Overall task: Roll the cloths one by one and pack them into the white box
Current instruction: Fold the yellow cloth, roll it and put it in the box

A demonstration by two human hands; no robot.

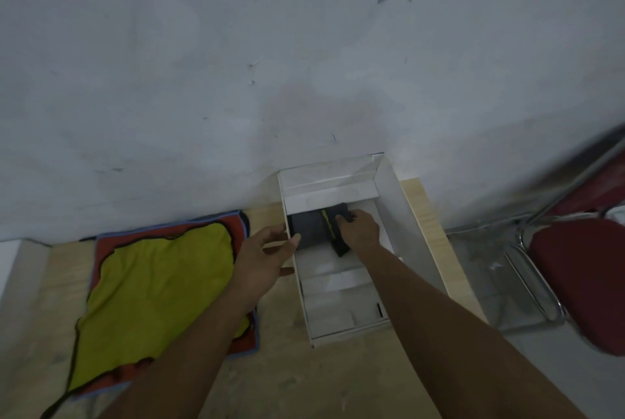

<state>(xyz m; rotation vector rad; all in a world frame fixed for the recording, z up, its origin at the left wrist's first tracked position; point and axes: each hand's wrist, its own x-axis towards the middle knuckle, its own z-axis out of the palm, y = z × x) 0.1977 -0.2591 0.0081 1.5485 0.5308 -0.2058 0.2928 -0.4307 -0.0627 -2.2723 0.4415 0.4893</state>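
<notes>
My right hand [360, 227] pinches the roll [316, 227] at the box's [394, 188] far end; left hand [267, 251], spread, steadies the wall. I'd press it snug into the corner.

Both bare forearms extended forward, left hand [267, 249] open with fingers spread, right hand [360, 227] curled, gripping

White box [392, 188] holds dark grey roll [311, 227] with yellow-green stripe; yellow-green cloth [152, 286], black-edged, on red cloth [236, 221]; chair [581, 280] dark red.
</notes>
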